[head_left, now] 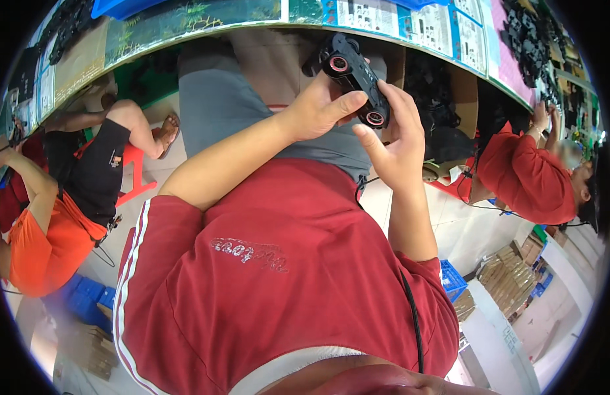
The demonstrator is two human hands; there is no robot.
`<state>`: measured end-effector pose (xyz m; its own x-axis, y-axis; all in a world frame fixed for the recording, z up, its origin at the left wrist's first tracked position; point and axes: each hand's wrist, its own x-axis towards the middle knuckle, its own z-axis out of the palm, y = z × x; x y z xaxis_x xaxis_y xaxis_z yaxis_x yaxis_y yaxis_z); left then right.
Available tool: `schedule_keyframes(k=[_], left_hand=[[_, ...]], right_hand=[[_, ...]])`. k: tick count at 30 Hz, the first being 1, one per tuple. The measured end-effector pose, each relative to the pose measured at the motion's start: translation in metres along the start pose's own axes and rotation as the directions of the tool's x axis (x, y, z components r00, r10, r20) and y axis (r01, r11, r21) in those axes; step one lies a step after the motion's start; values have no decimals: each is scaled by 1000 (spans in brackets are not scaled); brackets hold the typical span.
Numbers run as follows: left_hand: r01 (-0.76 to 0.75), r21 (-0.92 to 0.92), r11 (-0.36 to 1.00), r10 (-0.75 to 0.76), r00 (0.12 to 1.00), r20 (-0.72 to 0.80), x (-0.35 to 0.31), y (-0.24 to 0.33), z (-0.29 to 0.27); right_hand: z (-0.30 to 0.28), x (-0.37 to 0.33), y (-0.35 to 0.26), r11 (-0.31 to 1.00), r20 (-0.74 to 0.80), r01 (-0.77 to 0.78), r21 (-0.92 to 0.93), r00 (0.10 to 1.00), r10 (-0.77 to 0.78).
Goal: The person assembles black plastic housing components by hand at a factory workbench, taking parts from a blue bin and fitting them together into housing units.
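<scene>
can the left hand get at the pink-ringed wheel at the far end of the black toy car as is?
Probably yes. The left hand already grips the black toy car by its middle, and the far wheel sits exposed just above its fingers, uncovered. The right hand holds the near end.

A black toy car chassis (pixel 354 79) with pink-rimmed wheels is held tilted above the lap. Both hands grip it.

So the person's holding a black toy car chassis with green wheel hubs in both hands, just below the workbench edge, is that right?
Not quite: the head view shows the wheel hubs are pink, not green. The rest holds: the left hand and right hand both hold the black toy car chassis just below the workbench edge.
</scene>
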<state>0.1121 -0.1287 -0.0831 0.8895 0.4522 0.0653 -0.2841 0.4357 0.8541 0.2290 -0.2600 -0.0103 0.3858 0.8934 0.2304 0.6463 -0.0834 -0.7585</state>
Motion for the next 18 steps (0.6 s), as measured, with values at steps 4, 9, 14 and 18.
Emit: schedule_keyframes(k=[4,9,14,18], left_hand=[[-18,-65,998,21,998,59,-21,15,-14],[-57,-84,995,56,998,-10,-46,18,-34],[-74,-115,991,64,994,-93,-64,25,-45],[-72,-101,992,56,987,-152,-71,27,-54]], right_hand=[[11,0,-2,997,23,66,33,998,-67],[32,13,-15,996,72,91,5,993,-91],[45,20,-24,987,165,154,-51,976,-144],[53,27,-33,983,257,182,3,950,-177]])
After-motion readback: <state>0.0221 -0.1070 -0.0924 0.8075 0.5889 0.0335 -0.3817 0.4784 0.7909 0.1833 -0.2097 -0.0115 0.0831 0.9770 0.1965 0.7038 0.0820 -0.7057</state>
